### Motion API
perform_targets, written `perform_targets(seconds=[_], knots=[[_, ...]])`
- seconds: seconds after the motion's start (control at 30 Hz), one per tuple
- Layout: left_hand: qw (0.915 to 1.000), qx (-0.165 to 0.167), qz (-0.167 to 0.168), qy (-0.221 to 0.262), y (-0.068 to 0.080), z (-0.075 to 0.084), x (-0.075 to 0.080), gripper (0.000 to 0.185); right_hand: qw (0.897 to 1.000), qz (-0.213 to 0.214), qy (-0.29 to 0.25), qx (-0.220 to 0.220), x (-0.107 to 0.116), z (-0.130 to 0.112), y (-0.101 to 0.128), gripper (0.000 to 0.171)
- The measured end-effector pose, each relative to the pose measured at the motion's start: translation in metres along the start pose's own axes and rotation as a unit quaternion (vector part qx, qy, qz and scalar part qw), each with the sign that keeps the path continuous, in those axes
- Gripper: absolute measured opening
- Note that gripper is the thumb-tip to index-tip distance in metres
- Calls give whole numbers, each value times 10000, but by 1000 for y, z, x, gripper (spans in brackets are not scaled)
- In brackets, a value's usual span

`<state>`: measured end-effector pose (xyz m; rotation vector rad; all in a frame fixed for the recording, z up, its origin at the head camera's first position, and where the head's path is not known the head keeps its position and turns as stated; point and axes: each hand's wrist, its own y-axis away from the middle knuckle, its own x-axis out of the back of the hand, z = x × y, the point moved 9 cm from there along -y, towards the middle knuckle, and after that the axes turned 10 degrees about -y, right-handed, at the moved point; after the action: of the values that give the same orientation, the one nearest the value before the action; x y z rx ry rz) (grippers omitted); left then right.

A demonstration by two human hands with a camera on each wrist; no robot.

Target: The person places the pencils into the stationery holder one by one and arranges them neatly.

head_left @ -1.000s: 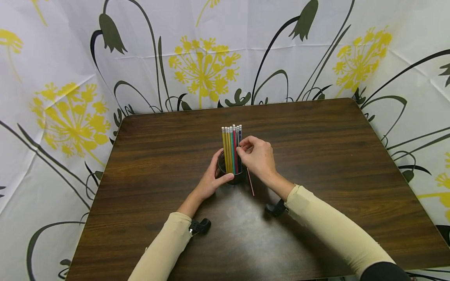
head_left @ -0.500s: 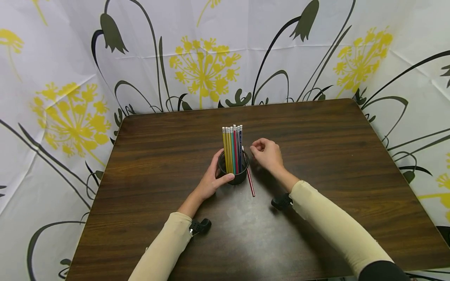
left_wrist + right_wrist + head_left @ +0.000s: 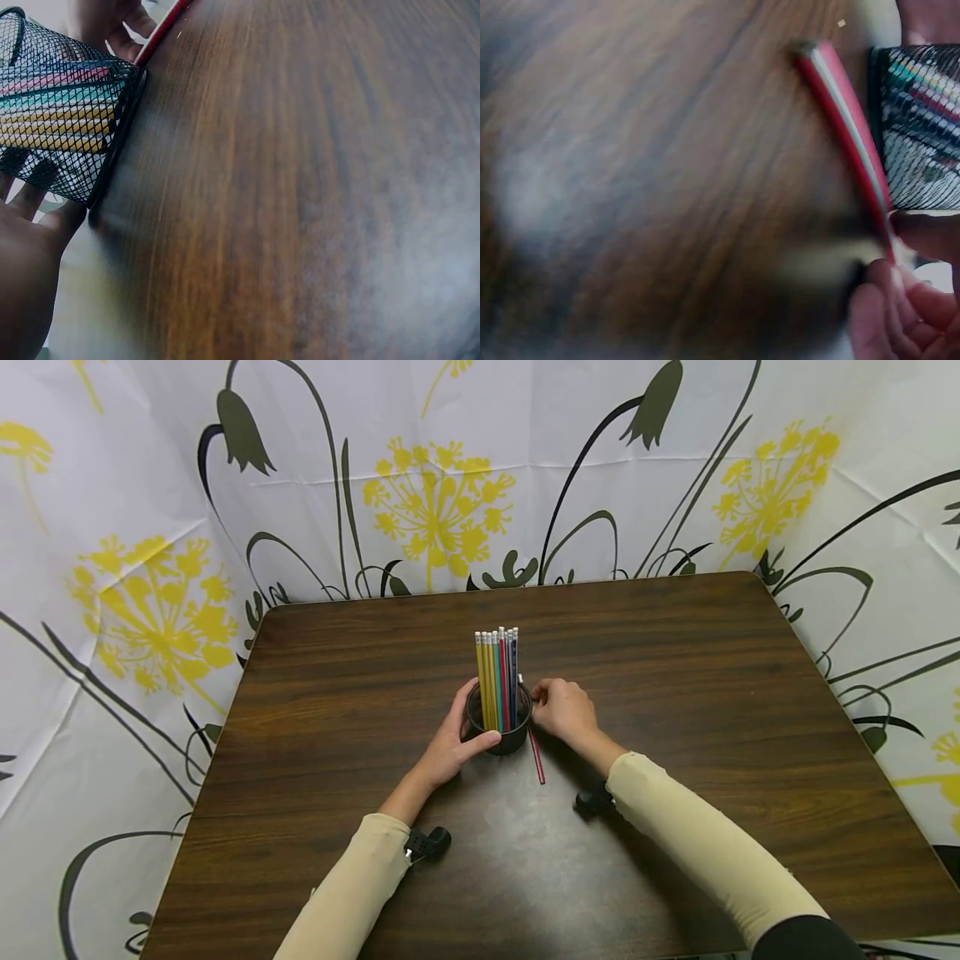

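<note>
A black mesh pencil cup (image 3: pixel 510 744) stands upright on the table, with several pencils (image 3: pixel 497 681) in yellow, teal, red and dark colours, erasers up. My left hand (image 3: pixel 453 745) holds the cup from its left side, thumb across the front. Just right of the cup a red pencil (image 3: pixel 537 758) lies on the table. My right hand (image 3: pixel 567 708) pinches this pencil near its far end, as the right wrist view shows with the red pencil (image 3: pixel 847 124) between thumb and fingers. In the left wrist view the cup's mesh (image 3: pixel 67 112) covers the pencils' lower ends.
The brown wood table (image 3: pixel 360 693) runs out on both sides of the cup. Behind it hangs a white cloth (image 3: pixel 300 510) with yellow and grey-green flowers. Black wrist cameras (image 3: pixel 428 843) sit on both forearms.
My right hand drew back right from beside the standing pencils, then came down to the red pencil on the table. That pencil has shifted slightly. My left hand stays on the cup.
</note>
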<state>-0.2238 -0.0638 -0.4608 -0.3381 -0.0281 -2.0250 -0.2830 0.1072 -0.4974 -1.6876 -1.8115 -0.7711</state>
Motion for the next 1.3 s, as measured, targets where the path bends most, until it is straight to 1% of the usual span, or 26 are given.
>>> perform_targets(seconds=[0.1, 0.2, 0.27, 0.33, 0.43, 0.5, 0.53, 0.6, 0.63, 0.7, 0.77, 0.8, 0.87, 0.9, 0.93, 0.97, 1.0, 1.03, 1.2, 1.3], knots=[[10000, 18, -8, -4, 0, 0, 0, 81, 9995, -114, 288, 10, 1, -5, 4, 17], [10000, -4, -10, 10, 0, 0, 0, 81, 9989, -227, 406, -21, 2, -6, 7, 13], [10000, -10, -14, -4, 0, 0, 0, 81, 9989, -254, 393, -100, 5, -4, 10, 12], [10000, 1, -7, -39, 0, 0, 0, 81, 9993, -199, 264, -175, 11, -3, 12, 11], [10000, 27, 5, -88, 1, 0, 1, 82, 9997, 178, -100, -165, 29, -7, 14, 12], [10000, 50, 1, -80, 1, 0, 0, 82, 9972, 579, -461, 40, 47, -16, 16, 13], [10000, 56, -3, -71, 1, -1, 0, 82, 9941, 817, -681, 188, 58, -22, 18, 14], [9999, 83, -1, -72, 1, -1, 1, 82, 9827, 1315, -1164, 589, 80, -37, 25, 15], [9999, 90, -5, -66, 1, -1, 0, 82, 9737, 1546, -1445, 840, 91, -45, 29, 16], [9999, 96, -2, -91, 1, -1, 1, 82, 9498, 1945, -2056, 1332, 110, -63, 40, 17], [9999, 98, -3, -113, 1, -1, 1, 82, 9222, 2204, -2623, 1794, 124, -79, 51, 17], [9999, 99, -13, -104, 1, -1, 1, 82, 9085, 2273, -2884, 1997, 129, -87, 56, 17], [9999, 101, -22, -96, 1, -1, 1, 81, 8851, 2327, -3299, 2317, 135, -100, 65, 19], [9999, 101, -27, -89, 1, -1, 1, 81, 8767, 2305, -3437, 2451, 135, -106, 68, 19], [9999, 101, -29, -88, 1, -1, 1, 81, 8710, 2257, -3543, 2548, 134, -111, 71, 20], [9999, 102, -27, -90, 1, -1, 1, 81, 8673, 2188, -3618, 2626, 132, -116, 73, 20], [9999, 101, -25, -84, 1, -1, 1, 81, 8665, 2112, -3646, 2677, 129, -120, 75, 21], [9999, 104, -22, -78, 1, -1, 2, 81, 8684, 2027, -3631, 2702, 124, -122, 75, 21], [9999, 96, -55, -114, 0, -1, 1, 81, 8910, 1649, -3296, 2650, 97, -124, 74, 22], [9998, 92, -72, -178, 1, -1, 1, 80, 8991, 1495, -3151, 2646, 85, -122, 72, 20]])
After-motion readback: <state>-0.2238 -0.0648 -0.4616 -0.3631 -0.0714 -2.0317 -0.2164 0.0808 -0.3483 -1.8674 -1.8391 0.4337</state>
